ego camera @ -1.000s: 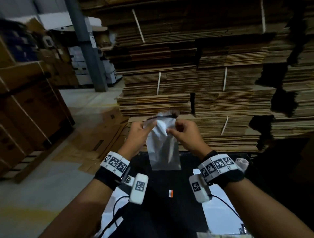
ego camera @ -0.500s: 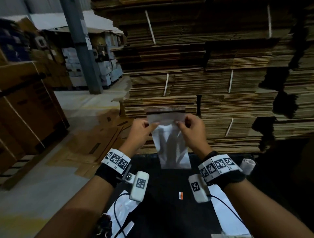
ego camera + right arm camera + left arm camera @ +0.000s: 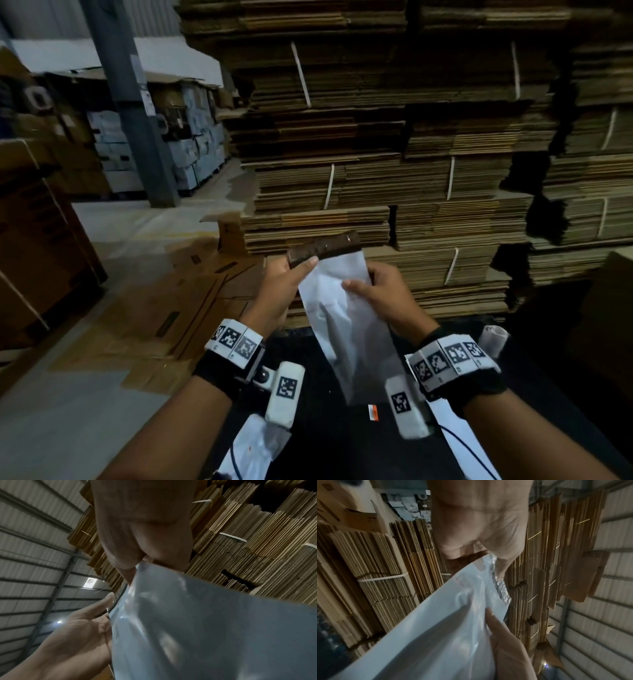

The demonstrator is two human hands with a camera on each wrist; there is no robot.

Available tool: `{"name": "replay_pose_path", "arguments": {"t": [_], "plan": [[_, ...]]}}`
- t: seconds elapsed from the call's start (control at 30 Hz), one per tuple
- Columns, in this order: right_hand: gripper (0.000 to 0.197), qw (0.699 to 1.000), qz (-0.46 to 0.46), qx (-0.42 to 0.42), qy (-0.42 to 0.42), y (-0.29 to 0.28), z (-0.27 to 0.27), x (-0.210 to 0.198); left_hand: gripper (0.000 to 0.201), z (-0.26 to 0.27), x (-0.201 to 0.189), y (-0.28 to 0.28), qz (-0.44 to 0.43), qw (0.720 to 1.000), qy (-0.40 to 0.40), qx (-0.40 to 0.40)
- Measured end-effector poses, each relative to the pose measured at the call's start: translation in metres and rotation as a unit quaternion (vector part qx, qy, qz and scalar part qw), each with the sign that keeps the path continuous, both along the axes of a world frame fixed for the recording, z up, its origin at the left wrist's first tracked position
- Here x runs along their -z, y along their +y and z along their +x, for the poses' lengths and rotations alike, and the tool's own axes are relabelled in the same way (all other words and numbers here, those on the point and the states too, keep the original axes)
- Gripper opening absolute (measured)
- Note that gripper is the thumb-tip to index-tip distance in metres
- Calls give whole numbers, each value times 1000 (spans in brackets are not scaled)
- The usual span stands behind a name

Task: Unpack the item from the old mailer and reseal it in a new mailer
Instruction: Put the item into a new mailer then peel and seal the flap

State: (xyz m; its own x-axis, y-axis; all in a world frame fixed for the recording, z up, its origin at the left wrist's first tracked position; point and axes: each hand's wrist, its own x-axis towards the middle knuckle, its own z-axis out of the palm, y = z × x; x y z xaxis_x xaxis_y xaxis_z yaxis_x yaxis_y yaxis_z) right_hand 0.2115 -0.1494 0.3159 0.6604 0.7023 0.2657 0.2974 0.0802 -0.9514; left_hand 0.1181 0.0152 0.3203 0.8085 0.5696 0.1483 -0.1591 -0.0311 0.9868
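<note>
The white poly mailer [image 3: 346, 318] hangs in the air above the black table [image 3: 329, 442], its dark adhesive flap [image 3: 323, 247] up. The left hand [image 3: 281, 287] and right hand [image 3: 383, 298] pinch its top corners. Strapped stacks of flat cardboard [image 3: 394, 154] stand far behind; another white mailer [image 3: 255, 445] lies near left.

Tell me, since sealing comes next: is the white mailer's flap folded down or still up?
Up: the dark adhesive flap stands unfolded above the white mailer, which both hands pinch near its top.

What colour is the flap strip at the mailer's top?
Dark brown strip on the white mailer; head view shows it best.
</note>
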Motion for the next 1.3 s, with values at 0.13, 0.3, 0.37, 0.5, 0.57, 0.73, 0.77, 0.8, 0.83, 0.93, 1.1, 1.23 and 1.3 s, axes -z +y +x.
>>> {"name": "replay_pose_path", "arguments": {"t": [0.13,0.3,0.37,0.5,0.57,0.73,0.77,0.8,0.83,0.93,1.1,1.23,1.3], "plan": [[20,1000,0,-5,18,1,-10,7,11,3,9,5,-26,1000,5,-16],[34,991,-55,-70,103,-8,-22,49,13,1,51,6,-95,995,34,8],[34,989,-87,-69,98,-11,-27,72,22,1,74,5,-125,991,46,3],[16,983,-133,-28,123,-15,-32,118,11,2,118,2,-222,971,83,3],[14,977,-128,-5,170,-18,-36,137,9,3,139,1,-265,959,98,6],[8,953,-140,55,261,-27,-41,194,5,10,196,-5,-279,939,196,-42],[9,948,-152,71,270,-31,-39,207,5,12,209,-8,-286,934,209,-41],[7,943,-167,82,275,-36,-38,219,6,13,224,-11,-295,929,220,-35],[5,939,-185,88,276,-40,-36,231,8,13,238,-15,-300,924,234,-28],[8,921,-289,103,241,-51,-28,265,8,16,279,-27,-274,917,290,-13],[25,870,-465,97,133,-59,-7,303,8,21,320,-41,-230,911,343,-23],[29,826,-550,125,-9,-58,11,299,11,28,332,-40,-190,918,339,-74],[21,838,-531,120,-46,-48,19,297,14,32,339,-34,-162,928,327,-79]]}}
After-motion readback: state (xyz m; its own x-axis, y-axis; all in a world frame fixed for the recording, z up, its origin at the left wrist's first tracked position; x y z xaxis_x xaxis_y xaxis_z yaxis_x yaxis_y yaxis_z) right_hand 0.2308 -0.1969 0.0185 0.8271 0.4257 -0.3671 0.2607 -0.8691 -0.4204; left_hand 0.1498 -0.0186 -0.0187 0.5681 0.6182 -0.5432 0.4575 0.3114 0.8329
